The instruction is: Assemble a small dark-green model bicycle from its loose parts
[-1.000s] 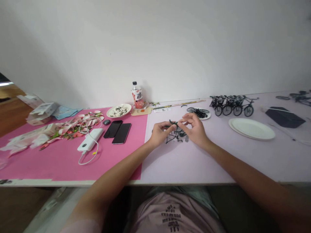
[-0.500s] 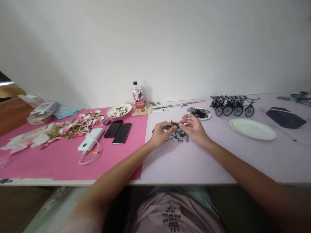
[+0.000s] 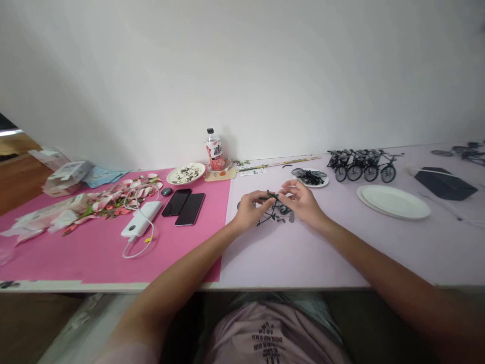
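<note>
Left hand [image 3: 250, 210] pinching a spindly dark frame [image 3: 272, 195], right hand [image 3: 306, 206] at its top, fingertips narrow (whether gripping, I cannot tell), spoked bikes [image 3: 358, 164], smooth oval plates [image 3: 396, 201]

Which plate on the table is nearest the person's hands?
The plate of black parts, just beyond the right hand. The dark-specked plate sits farther left; the stacked white plates, farther right.
</note>
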A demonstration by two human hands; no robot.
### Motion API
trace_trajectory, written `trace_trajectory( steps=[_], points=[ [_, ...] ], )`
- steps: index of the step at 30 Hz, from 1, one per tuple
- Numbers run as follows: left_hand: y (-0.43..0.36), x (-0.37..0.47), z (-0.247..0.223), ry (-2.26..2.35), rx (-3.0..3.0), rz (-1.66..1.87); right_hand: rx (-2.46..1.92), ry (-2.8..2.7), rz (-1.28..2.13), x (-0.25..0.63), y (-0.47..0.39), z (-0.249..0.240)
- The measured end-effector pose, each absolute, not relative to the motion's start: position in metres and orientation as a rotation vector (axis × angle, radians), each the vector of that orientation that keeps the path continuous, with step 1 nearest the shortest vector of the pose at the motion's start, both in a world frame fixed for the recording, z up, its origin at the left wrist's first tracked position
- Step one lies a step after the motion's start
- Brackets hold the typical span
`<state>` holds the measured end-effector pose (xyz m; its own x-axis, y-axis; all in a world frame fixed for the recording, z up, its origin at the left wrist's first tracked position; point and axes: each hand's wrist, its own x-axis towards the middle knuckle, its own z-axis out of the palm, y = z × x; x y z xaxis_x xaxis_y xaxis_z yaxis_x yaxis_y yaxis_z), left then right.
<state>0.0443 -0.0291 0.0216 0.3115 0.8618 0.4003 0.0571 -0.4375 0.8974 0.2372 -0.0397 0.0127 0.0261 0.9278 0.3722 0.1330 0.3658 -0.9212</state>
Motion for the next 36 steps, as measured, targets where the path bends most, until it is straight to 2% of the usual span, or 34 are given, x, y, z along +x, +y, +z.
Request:
trace_trajectory(
  steps=[4, 9, 11, 15, 18, 30, 36],
  points=[
    [-0.021, 0.046, 0.015, 0.74, 1.537, 1.178, -1.039, -1.465, 0.693, 0.244, -0.038, 0.023],
    [-0.01, 0.04, 0.014, 0.843, 1.475, 1.154, -1.138, -1.798, 0.283, 0.279, -0.029, 0.042],
    [-0.007, 0.036, 0.015, 0.883, 1.468, 1.16, -1.263, -1.996, 0.367, 0.299, -0.023, 0.044],
    [-0.002, 0.031, 0.016, 0.888, 1.409, 1.154, -1.64, -2.317, 0.869, 0.331, -0.013, 0.043],
    [-0.002, 0.031, 0.016, 0.888, 1.395, 1.138, -1.759, -2.389, 0.999, 0.338, -0.011, 0.044],
    [-0.002, 0.036, 0.006, 0.875, 1.337, 1.08, -1.797, -2.419, 0.824, 0.322, -0.026, 0.043],
    [-0.002, 0.037, 0.005, 0.875, 1.303, 1.056, -1.572, -2.323, 0.474, 0.315, -0.03, 0.046]
  ],
)
